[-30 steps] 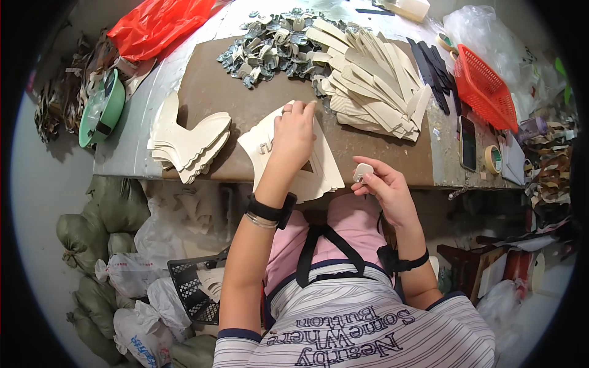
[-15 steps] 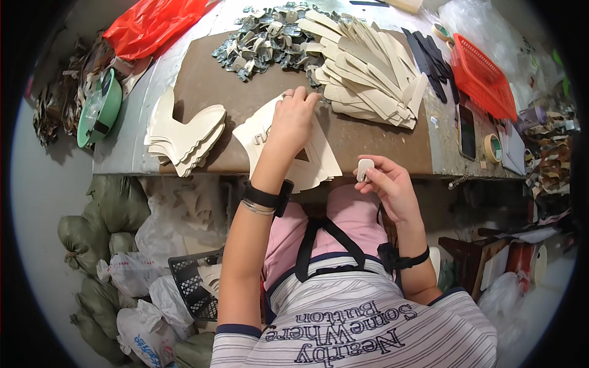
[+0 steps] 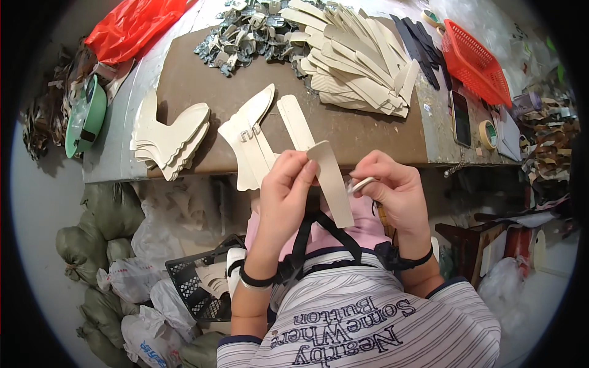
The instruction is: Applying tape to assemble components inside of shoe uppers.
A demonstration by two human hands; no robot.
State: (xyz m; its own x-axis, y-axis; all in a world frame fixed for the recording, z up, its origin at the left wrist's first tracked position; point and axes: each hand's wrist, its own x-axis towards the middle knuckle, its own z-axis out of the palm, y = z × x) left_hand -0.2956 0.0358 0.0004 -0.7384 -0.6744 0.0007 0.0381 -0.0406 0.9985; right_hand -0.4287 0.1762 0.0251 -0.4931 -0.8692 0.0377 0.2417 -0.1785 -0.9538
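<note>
Cream strip (image 3: 334, 190), one, ribbed on the face in view. Location: in front of the lap, off the near edge of the desk (image 3: 116, 150), between the two hands. Long axis: slanting from upper left, near the desk edge, to lower right, toward the lap.

Left hand (image 3: 287, 187): nearer of the two; thumb and fingers pinched on the strip's upper part, from its left side.

Right hand (image 3: 391, 190): fingers closed on a small pale tab (image 3: 363, 184), seen nearly edge-on. Tab just beside the strip's right edge; contact cannot be told.

Desk, near part: one flat cream strip (image 3: 294, 119), lying beyond the left hand; cream cut pieces (image 3: 261, 156), with a buckle-shaped item on top; stack of curved cream pieces (image 3: 169, 138), farther left. Brown sheet (image 3: 202, 67) beneath.

Desk, far part: heap of metal clips (image 3: 245, 49); fanned pile of cream strips (image 3: 362, 64); dark strips (image 3: 423, 49); red basket (image 3: 472, 61); phone (image 3: 460, 119); tape roll (image 3: 488, 134).

Room, left: red bag (image 3: 132, 27) on the desk; green bowl (image 3: 96, 110) at its edge; dark green sacks (image 3: 113, 208) and black crate (image 3: 184, 270) below.
</note>
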